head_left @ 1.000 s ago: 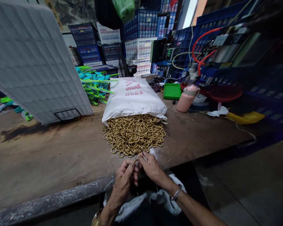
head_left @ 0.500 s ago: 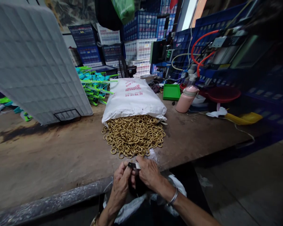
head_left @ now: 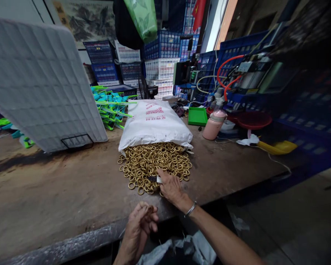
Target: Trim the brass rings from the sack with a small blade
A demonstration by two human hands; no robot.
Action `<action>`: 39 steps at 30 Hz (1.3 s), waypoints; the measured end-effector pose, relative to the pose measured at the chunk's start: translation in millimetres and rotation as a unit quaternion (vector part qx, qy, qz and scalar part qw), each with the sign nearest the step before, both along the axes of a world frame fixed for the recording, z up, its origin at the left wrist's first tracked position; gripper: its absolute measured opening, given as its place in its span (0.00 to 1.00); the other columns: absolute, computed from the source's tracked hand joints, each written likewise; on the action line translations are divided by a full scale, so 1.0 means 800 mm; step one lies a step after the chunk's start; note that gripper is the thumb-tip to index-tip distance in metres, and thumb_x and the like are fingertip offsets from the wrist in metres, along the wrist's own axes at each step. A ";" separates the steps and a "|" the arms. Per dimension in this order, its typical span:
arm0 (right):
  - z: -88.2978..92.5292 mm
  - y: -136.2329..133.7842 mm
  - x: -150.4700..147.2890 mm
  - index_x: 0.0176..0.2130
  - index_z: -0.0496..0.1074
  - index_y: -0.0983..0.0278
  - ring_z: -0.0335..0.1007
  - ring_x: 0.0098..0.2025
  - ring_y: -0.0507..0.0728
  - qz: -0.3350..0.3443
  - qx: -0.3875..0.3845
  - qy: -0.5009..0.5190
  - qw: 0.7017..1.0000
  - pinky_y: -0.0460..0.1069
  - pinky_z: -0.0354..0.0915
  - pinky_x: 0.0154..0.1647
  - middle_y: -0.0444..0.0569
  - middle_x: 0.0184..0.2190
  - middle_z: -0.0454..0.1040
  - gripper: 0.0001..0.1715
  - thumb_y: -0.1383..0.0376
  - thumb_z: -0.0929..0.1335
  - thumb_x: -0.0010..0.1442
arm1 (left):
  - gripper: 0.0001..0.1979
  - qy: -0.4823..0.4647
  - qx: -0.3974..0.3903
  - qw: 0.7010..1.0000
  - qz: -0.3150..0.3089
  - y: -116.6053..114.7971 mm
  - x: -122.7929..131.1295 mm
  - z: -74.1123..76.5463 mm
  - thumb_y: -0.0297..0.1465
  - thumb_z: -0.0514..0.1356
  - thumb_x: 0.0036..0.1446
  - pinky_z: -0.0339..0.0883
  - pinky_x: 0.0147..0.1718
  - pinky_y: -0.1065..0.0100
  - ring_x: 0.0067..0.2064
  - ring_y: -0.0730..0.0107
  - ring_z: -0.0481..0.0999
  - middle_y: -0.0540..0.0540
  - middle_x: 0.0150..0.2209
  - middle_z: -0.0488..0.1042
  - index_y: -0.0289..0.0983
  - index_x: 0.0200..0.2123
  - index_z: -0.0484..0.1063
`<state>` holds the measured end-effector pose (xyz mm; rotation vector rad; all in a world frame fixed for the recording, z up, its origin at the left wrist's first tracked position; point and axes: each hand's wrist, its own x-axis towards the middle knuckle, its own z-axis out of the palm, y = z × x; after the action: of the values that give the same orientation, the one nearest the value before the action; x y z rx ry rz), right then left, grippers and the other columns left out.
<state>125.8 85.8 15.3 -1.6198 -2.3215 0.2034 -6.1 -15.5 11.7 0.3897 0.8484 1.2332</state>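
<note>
A heap of gold-coloured rings (head_left: 151,165) spills from the mouth of a white printed sack (head_left: 157,123) on the table. My right hand (head_left: 171,187) reaches over the near right part of the heap, its fingers closed on a small black-and-white tool (head_left: 159,179). The tool's dark end lies over the rings; its exact kind is unclear. Lower down, by the table's front edge, my left hand (head_left: 143,217) is curled with thumb and fingertips close together. Something small and brownish seems to be between them, too blurred to name.
A tall pale ribbed panel (head_left: 44,84) stands on the left, beside blue-and-green plastic pieces (head_left: 110,106). To the right are a green tray (head_left: 198,116), a pink bottle (head_left: 213,125) and a yellow scoop (head_left: 277,147). Stacked crates (head_left: 161,68) stand behind.
My hands have moved apart. The right carried the black-and-white tool forward from beside the left hand to the ring heap; the left drew slightly back. The view has tilted up a little.
</note>
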 end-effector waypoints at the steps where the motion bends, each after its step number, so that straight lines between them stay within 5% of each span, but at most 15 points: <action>1: 0.000 0.002 -0.001 0.45 0.63 0.63 0.66 0.32 0.54 -0.006 -0.006 -0.008 1.000 0.47 0.50 0.30 0.50 0.33 0.72 0.21 0.73 0.59 0.51 | 0.09 -0.018 -0.003 1.000 -0.003 0.000 -0.001 0.001 0.33 0.62 0.48 0.63 0.19 0.74 0.26 0.73 0.70 0.46 0.29 0.72 0.35 0.31 0.68; 4: -0.001 0.007 0.000 0.39 0.66 0.62 0.66 0.30 0.53 -0.021 -0.012 -0.006 1.000 0.46 0.49 0.29 0.48 0.31 0.72 0.16 0.74 0.58 0.51 | 0.10 -0.066 -0.026 0.997 -0.006 0.000 -0.005 0.001 0.32 0.62 0.47 0.62 0.18 0.75 0.24 0.75 0.68 0.47 0.26 0.71 0.34 0.33 0.70; 9: -0.006 0.008 0.009 0.36 0.67 0.62 0.63 0.28 0.51 0.000 -0.010 0.098 0.995 0.44 0.50 0.29 0.45 0.27 0.71 0.13 0.73 0.59 0.51 | 0.11 -0.102 -0.063 0.993 0.001 0.005 -0.008 -0.003 0.33 0.62 0.47 0.60 0.18 0.76 0.24 0.76 0.67 0.48 0.25 0.70 0.32 0.21 0.67; 17: -0.006 -0.004 0.016 0.24 0.63 0.64 0.54 0.24 0.49 -0.009 -0.128 0.348 0.929 0.43 0.52 0.26 0.40 0.20 0.61 0.13 0.59 0.60 0.55 | 0.13 0.090 0.006 0.996 0.025 0.024 0.001 0.004 0.37 0.62 0.45 0.50 0.13 0.79 0.18 0.80 0.61 0.54 0.21 0.65 0.36 0.32 0.66; 20: -0.001 -0.014 0.014 0.23 0.62 0.64 0.52 0.24 0.48 0.001 -0.196 0.411 0.890 0.43 0.52 0.26 0.39 0.19 0.58 0.12 0.60 0.60 0.53 | 0.14 0.233 0.059 0.969 0.046 0.030 0.001 -0.005 0.37 0.60 0.47 0.49 0.13 0.78 0.16 0.82 0.57 0.55 0.21 0.64 0.37 0.37 0.67; 24: 0.004 -0.029 0.008 0.22 0.59 0.63 0.46 0.20 0.47 -0.005 -0.288 0.451 0.845 0.43 0.48 0.22 0.37 0.17 0.52 0.10 0.61 0.61 0.51 | 0.10 0.405 0.196 0.890 0.074 0.029 -0.003 -0.016 0.31 0.59 0.48 0.63 0.30 0.72 0.28 0.73 0.68 0.51 0.26 0.70 0.37 0.37 0.72; 29: 0.010 -0.038 0.001 0.21 0.54 0.62 0.39 0.17 0.46 -0.023 -0.362 0.472 0.803 0.44 0.42 0.18 0.35 0.15 0.46 0.11 0.61 0.60 0.51 | 0.13 0.494 0.303 0.813 0.057 0.022 -0.006 -0.017 0.27 0.56 0.50 0.64 0.32 0.69 0.30 0.70 0.71 0.47 0.31 0.73 0.39 0.41 0.72; 35: 0.009 -0.038 0.004 0.20 0.52 0.62 0.37 0.17 0.46 -0.012 -0.383 0.443 0.810 0.44 0.39 0.17 0.35 0.15 0.44 0.12 0.61 0.59 0.52 | 0.15 0.516 0.294 0.801 0.074 0.018 -0.005 -0.027 0.27 0.55 0.53 0.64 0.27 0.72 0.26 0.73 0.69 0.48 0.29 0.72 0.38 0.45 0.68; 39: 0.005 -0.042 0.002 0.22 0.54 0.62 0.40 0.18 0.46 -0.008 -0.396 0.436 0.808 0.43 0.41 0.18 0.35 0.15 0.47 0.09 0.63 0.59 0.51 | 0.13 0.505 0.310 0.803 0.060 0.020 -0.006 -0.024 0.27 0.55 0.52 0.66 0.37 0.68 0.36 0.67 0.74 0.45 0.36 0.76 0.38 0.42 0.71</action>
<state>127.6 51.9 19.2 -1.3362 -1.5089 1.6933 -11.0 0.6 -7.6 1.6553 1.3510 1.3841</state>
